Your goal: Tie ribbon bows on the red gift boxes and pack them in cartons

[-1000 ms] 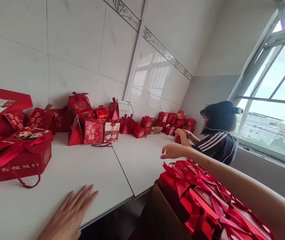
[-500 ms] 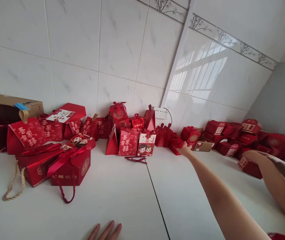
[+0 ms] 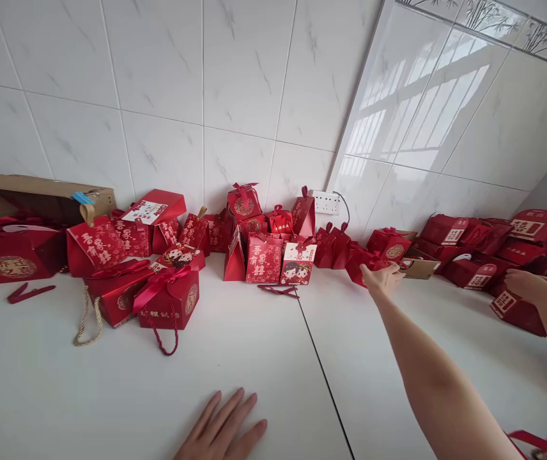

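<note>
My left hand (image 3: pixel 228 427) lies flat on the white tabletop, fingers spread, holding nothing. Stretched far forward, my right hand (image 3: pixel 381 278) has its fingers at a small red gift box (image 3: pixel 363 263) with a ribbon bow; the fingertips are partly hidden against it. Just behind that box is another red gift box (image 3: pixel 388 243) with a gold emblem. Beside my right hand lies an opened-out piece of brown card (image 3: pixel 421 268). Upright red gift boxes, one with a cartoon couple (image 3: pixel 297 265), stand to the left of it.
At the right a co-worker's hand (image 3: pixel 530 285) holds a red box (image 3: pixel 517 312) before a pile of red boxes. More boxes with rope handles (image 3: pixel 170 306) sit at the left, near a cardboard carton (image 3: pixel 96 195). A power strip (image 3: pixel 325 202) is against the tiled wall.
The view has swung left, so the boxes appear farther right. More of my left hand shows on the table. My right hand stays at the same red gift box.
</note>
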{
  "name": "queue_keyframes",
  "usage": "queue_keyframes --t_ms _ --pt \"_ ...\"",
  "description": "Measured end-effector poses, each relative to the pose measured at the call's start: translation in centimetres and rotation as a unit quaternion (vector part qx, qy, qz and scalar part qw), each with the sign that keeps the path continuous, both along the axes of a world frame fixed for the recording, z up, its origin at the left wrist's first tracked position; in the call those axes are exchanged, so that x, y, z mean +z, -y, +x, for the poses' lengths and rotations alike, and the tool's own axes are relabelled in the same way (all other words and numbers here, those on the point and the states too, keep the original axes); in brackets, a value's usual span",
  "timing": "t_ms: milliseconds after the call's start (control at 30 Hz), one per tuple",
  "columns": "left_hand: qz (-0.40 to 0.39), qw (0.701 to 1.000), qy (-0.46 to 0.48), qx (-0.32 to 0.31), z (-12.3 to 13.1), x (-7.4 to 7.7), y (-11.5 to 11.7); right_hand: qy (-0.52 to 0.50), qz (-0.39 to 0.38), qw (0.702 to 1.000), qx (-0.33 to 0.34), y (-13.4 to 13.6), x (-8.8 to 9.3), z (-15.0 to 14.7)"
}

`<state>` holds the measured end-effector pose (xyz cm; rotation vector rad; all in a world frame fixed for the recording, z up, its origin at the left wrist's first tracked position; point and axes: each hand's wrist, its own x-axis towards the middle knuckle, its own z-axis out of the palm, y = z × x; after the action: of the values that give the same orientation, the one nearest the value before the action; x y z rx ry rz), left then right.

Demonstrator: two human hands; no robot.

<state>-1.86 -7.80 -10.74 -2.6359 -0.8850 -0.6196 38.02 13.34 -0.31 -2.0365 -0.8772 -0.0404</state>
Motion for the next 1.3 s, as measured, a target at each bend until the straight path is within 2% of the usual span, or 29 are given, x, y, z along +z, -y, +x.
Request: queue_keyframes --t_ms 100,167,233,300,367,400,467,500,567,633,667,733,833,900,1000,1067,1133,1200,1233,1300 --pt "-0.105 0.994 0.022 0.009 0.5 1.2 1.1 0.017 0.063 0.998 0.004 1.8 0.6 -4.2" --pt "-0.208 0.977 0.049 0.021 0.6 2.4 1.9 0.029 0.091 0.994 0.051 3.2 0.4 -8.0" --pt "-0.310 0.944 0.110 0.028 0.6 3.6 2.4 0.031 0.129 0.982 0.137 5.3 -0.2 -11.8" --pt "-0.377 0.898 0.221 0.056 0.3 4.5 2.8 0.015 0.208 0.931 0.299 8.1 -0.7 -14.9" --pt "-0.382 0.846 0.353 0.117 -0.3 5.0 3.0 0.003 0.232 0.858 0.458 11.7 -1.0 -16.8" --pt "-0.365 0.820 0.414 0.152 -0.6 5.1 3.1 -0.003 0.211 0.827 0.522 13.6 -1.1 -17.2" --pt "-0.325 0.774 0.504 0.202 -1.3 5.4 3.2 -0.014 0.116 0.772 0.625 17.5 -1.1 -17.3" --pt "-0.312 0.759 0.530 0.214 -1.6 5.6 3.2 -0.015 0.063 0.750 0.659 19.3 -1.2 -17.0" --pt "-0.307 0.749 0.545 0.217 -1.9 6.1 3.3 -0.012 -0.009 0.725 0.689 22.3 -1.2 -16.4" --pt "-0.318 0.766 0.522 0.201 -1.7 6.7 3.2 -0.035 -0.003 0.730 0.682 24.3 -1.3 -15.9" --pt "-0.323 0.777 0.505 0.192 -1.5 7.0 3.0 -0.061 0.020 0.745 0.664 24.9 -1.4 -15.7" --pt "-0.339 0.791 0.476 0.180 -0.7 7.6 2.7 -0.098 0.046 0.791 0.602 25.6 -1.4 -15.7" --pt "-0.369 0.799 0.445 0.165 0.7 8.4 2.4 -0.055 0.010 0.855 0.516 26.3 -1.1 -16.4" --pt "-0.355 0.810 0.443 0.145 1.3 8.8 2.6 -0.018 -0.010 0.865 0.501 27.0 -0.7 -17.2" --pt "-0.271 0.825 0.476 0.139 1.5 8.9 3.8 -0.028 -0.033 0.858 0.512 28.5 0.1 -17.9" --pt "-0.225 0.819 0.503 0.160 1.4 8.7 4.7 -0.046 -0.036 0.863 0.502 29.0 0.6 -17.9" --pt "-0.226 0.804 0.517 0.187 1.1 8.5 5.3 -0.051 0.000 0.891 0.452 28.6 1.0 -17.7" --pt "-0.267 0.787 0.518 0.201 0.8 8.4 5.1 -0.036 0.037 0.920 0.387 27.5 1.4 -17.6" --pt "-0.294 0.780 0.515 0.201 0.7 8.5 4.9 -0.025 0.032 0.927 0.372 26.9 1.6 -17.7" --pt "-0.347 0.769 0.498 0.199 0.3 8.8 4.2 -0.005 -0.030 0.918 0.395 25.8 1.9 -18.1"
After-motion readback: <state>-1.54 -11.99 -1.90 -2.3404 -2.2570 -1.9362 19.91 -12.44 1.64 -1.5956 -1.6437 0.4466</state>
